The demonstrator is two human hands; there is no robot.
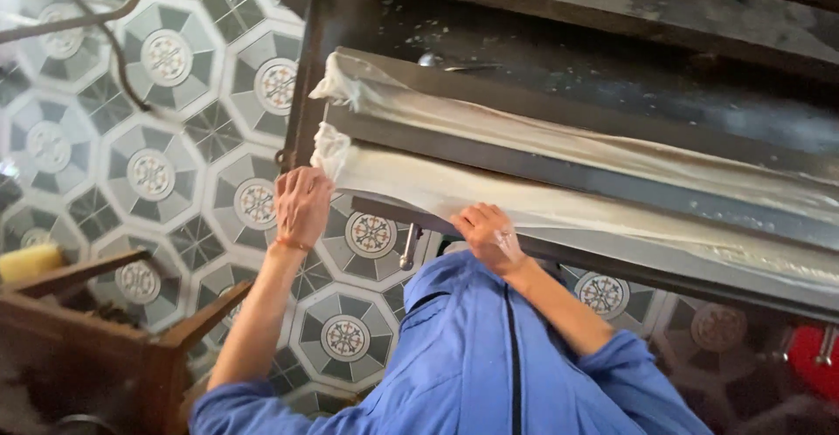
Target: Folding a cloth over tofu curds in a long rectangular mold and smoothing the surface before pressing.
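A long white sheet (pixel 559 199), thin and wet-looking, lies stretched along a dark metal trough (pixel 489 151) that runs from upper left to right. A second white strip (pixel 524 134) lies on the rail behind it, bunched at its left end. My left hand (pixel 301 203) is closed on the gathered left end of the near sheet, at the trough's corner. My right hand (pixel 489 236) presses its fingers on the sheet's near edge, further along the front rail. Blue sleeves and a blue zipped top (pixel 489 356) fill the bottom of the view.
The floor (pixel 157 173) is patterned octagonal tile. A dark wooden stool (pixel 105 330) stands at lower left, with a yellowish object (pixel 31 262) beside it. A metal handle (pixel 408 247) hangs under the trough. A red object (pixel 817 356) sits at lower right. A bent rod (pixel 114 42) crosses the upper left.
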